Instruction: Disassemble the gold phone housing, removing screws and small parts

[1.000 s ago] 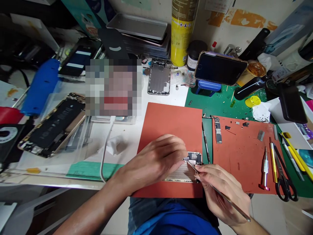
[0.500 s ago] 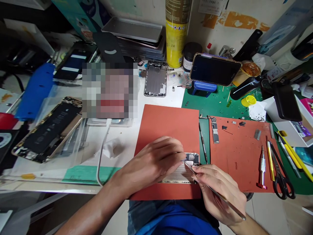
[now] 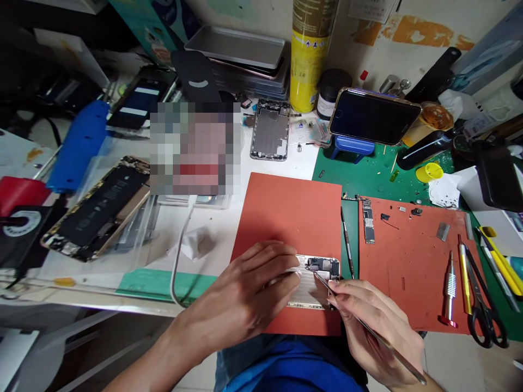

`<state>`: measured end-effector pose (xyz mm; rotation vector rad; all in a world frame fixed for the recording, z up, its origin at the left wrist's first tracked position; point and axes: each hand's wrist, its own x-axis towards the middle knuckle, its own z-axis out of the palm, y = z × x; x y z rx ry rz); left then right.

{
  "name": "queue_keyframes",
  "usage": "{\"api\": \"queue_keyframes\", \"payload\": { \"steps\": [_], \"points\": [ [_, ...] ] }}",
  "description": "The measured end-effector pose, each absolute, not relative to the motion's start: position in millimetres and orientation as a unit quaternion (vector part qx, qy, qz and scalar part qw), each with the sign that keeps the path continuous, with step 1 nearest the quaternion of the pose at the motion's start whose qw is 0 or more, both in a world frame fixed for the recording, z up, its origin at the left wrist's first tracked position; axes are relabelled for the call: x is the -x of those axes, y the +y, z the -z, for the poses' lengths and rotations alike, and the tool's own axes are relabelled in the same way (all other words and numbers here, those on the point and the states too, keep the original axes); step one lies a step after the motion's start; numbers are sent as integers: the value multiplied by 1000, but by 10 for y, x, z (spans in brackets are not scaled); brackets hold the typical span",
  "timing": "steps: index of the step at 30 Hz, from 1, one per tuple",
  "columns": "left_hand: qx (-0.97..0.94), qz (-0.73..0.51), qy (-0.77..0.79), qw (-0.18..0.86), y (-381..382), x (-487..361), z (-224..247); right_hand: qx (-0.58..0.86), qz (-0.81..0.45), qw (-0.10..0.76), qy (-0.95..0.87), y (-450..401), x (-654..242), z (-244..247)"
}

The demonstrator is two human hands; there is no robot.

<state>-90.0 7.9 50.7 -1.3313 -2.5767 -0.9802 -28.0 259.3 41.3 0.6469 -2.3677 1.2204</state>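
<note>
An opened phone housing [image 3: 308,294] with a pale metal inside lies on the near part of the orange-red mat [image 3: 286,212]. My left hand [image 3: 253,286] covers its left part, fingers curled closed around the housing. My right hand [image 3: 376,326] grips slim metal tweezers [image 3: 378,336] between thumb and fingers. Their tip points into the housing, just below a dark module [image 3: 322,265] at its right end. Whether the tip touches anything is too small to tell.
On the right mat [image 3: 408,272] are a logic board [image 3: 368,220], a screwdriver [image 3: 450,294] and scissors [image 3: 482,316]. A thin metal tool [image 3: 347,242] lies between the mats. Further left are a cable [image 3: 180,245] and another opened phone [image 3: 102,207]. A phone [image 3: 373,115] leans on a blue stand.
My left fingers have drawn back leftward from the tweezers' tip, so more of the dark module shows. The right hand keeps its hold on the tweezers. The whole view has shifted slightly.
</note>
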Motion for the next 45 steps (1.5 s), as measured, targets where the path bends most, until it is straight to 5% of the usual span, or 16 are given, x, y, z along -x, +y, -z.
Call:
{"api": "queue_keyframes", "payload": {
  "steps": [45],
  "points": [
    [438, 304, -846, 29, 115, 897, -502, -181, -428, 249, -850, 2490, 236, -490]
  ]
}}
